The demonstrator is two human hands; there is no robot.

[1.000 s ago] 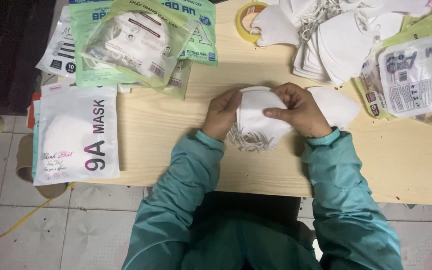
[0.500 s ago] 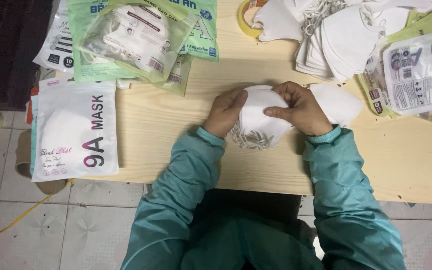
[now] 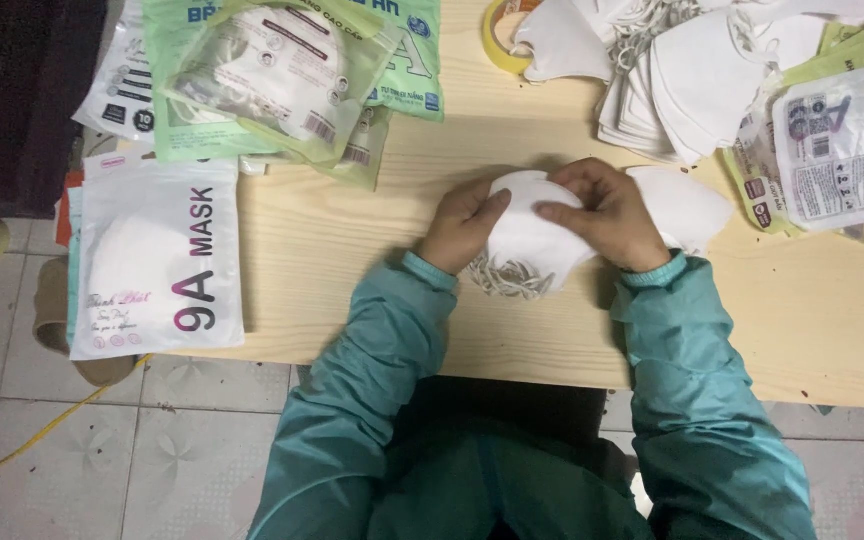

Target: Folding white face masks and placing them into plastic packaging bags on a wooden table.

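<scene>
Both my hands press on a small stack of white face masks (image 3: 530, 235) lying on the pale wooden table (image 3: 352, 260). My left hand (image 3: 464, 222) grips the stack's left edge, my right hand (image 3: 607, 212) covers its right side with fingers on top. The masks' white ear loops (image 3: 508, 276) bunch out at the near edge. Another white mask (image 3: 687, 205) lies just right of my right hand. Both sleeves are teal.
A white mask pouch (image 3: 157, 255) lies at the table's left edge. Green-and-clear mask packets (image 3: 272, 70) are piled at the back left. Loose white masks (image 3: 692, 75) and more packets (image 3: 842, 140) sit at the back right, a yellow tape roll (image 3: 500, 35) behind. Tiled floor lies below.
My hands stay on the mask stack with only small finger shifts. The view has drifted slightly.
</scene>
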